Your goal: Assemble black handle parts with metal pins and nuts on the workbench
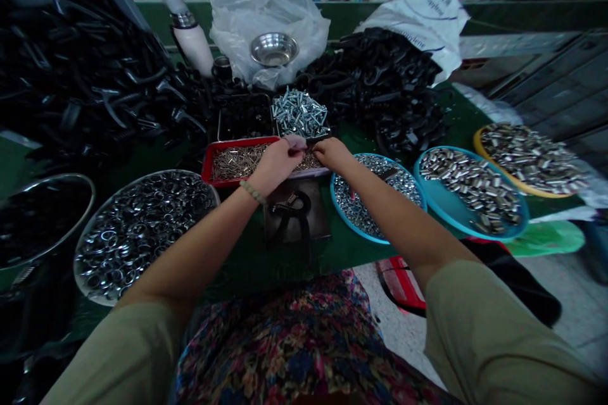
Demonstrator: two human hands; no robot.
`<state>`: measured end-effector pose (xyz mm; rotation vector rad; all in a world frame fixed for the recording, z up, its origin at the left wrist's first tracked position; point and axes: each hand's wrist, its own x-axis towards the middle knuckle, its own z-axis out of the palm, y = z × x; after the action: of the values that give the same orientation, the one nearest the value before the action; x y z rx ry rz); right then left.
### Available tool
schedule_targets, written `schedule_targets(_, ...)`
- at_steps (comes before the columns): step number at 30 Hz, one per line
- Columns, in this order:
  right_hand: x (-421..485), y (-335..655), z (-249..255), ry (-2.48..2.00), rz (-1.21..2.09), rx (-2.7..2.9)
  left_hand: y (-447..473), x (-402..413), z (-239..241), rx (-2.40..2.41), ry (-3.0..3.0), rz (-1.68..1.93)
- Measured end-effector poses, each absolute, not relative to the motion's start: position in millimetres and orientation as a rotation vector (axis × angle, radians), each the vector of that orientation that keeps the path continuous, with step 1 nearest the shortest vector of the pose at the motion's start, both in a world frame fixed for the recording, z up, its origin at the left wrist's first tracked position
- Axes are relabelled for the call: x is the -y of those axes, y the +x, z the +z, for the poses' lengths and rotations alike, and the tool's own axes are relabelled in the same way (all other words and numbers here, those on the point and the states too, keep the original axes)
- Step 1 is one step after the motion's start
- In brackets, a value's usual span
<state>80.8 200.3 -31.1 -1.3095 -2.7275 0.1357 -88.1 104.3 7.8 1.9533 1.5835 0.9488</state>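
Note:
My left hand [281, 159], with a bead bracelet [253, 192] on its wrist, is over the right end of a red tray [207, 168] of small metal pins. Its fingers are pressed together, with pale material around the fingertips; any small part in them is hidden. Close beside it, my right hand [331, 153] has its fingertips pinched over a bin of small brassy parts [306, 163]. What it grips, if anything, is too small to name. Below the hands, a black curved part [304, 223] with a spring-like metal piece [286, 201] lies on a dark metal plate [322, 212].
Screws [299, 112] fill a bin behind my hands. Bowls of metal rings [147, 228], small bright parts [356, 209] and metal cylinders [468, 180] flank me. Black parts are heaped at left [71, 76] and right [389, 88]. A flask [194, 44] and steel bowl [274, 49] stand behind.

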Motion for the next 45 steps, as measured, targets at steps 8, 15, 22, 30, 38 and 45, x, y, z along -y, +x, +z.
schedule_targets(8,-174,84,-17,-1.295,0.392,2.443,-100,8,-31,-1.659,1.937,0.987)
schedule_targets(15,-119,95,-22,-1.203,0.867,2.261,-93,8,-44,-1.797,2.3,0.618)
schedule_targets(22,-102,88,-34,-1.147,1.089,2.215,-96,15,-38,-1.761,2.485,0.375)
schedule_targets(30,-91,77,-39,-1.083,0.777,2.415,-95,22,-29,-1.731,2.476,0.318)
schedule_targets(38,-87,74,-45,-1.014,0.608,2.561,-98,33,-30,-1.685,2.388,0.394)
schedule_targets(45,-91,88,-42,-1.041,0.646,2.364,-95,36,-29,-1.702,2.269,0.371)
